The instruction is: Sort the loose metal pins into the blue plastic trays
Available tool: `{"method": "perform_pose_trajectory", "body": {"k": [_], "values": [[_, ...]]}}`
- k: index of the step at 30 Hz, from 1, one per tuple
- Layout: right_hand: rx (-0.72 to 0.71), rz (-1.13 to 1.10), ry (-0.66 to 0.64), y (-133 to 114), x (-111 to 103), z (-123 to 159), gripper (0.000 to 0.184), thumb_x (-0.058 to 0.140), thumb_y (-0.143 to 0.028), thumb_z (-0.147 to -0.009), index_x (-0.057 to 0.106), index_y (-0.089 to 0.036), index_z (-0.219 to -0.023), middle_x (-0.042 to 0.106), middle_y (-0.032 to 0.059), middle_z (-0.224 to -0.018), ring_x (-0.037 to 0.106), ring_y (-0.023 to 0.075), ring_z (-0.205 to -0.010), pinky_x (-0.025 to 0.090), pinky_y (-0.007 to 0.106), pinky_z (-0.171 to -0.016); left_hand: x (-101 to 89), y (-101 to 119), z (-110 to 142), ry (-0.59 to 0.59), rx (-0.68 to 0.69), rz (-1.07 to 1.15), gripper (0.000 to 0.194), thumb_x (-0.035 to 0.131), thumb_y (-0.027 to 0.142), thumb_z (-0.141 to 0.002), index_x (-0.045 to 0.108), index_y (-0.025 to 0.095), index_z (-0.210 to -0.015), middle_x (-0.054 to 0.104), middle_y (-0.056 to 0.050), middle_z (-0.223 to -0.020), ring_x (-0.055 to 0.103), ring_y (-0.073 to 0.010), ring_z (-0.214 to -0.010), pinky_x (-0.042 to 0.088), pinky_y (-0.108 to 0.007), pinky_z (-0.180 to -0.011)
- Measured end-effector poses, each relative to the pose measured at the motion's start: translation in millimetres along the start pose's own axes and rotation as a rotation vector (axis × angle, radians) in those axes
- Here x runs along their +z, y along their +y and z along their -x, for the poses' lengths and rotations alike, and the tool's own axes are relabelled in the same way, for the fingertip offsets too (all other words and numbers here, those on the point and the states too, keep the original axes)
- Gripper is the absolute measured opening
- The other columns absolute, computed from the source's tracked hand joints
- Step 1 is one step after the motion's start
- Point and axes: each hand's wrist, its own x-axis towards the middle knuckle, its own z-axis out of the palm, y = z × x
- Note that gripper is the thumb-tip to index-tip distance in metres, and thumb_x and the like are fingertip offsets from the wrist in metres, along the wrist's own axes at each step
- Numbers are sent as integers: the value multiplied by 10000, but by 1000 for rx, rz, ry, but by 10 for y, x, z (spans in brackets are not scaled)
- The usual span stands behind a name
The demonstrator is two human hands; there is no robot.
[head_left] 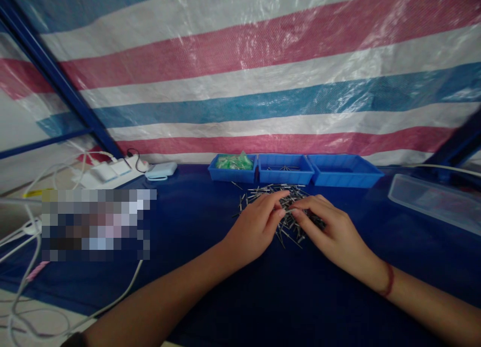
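A loose pile of thin metal blind rivets (286, 235) lies on the blue table top (180, 222), partly hidden under both hands. Over the pile, my left hand (255, 224) has its thumb and index finger brought together at the near end of a small silvery piece, which looks like one rivet (288, 210). My right hand (332, 232) pinches the other end with thumb and index finger. The fingertips of the two hands are almost touching, and the fingers cover most of that piece.
Behind the pile stand three blue bins: one with a green plastic bag (235, 161), a middle bin (285, 177) with a few rivets, and a right bin (345, 179). A clear plastic lid or tray (432, 202) lies right. Left are a power strip (112, 174), a light-blue case (161, 170) and cables.
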Motion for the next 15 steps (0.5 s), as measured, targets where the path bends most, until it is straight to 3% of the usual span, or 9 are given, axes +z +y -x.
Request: {"method": "perform_pose_trajectory", "body": {"k": [7,15], "values": [[50,-111,5,-34,23,24,64,545,-255,-851,592,-216,-870,596,13,-758,552,149,-688,448,287,-657,40,-33,28,46,-18,75,313,462,203,-903,477,210,-1215,631,-42,-1030,598,-162,-911,476,-312,-840],[84,-182,30,-28,34,24,111,538,-278,-858,610,-206,-816,584,3,-700,525,126,-612,431,253,-564,28,27,18,8,-57,62,282,500,242,-880,523,211,-1159,648,-28,-941,600,-146,-790,485,-281,-735]]}}
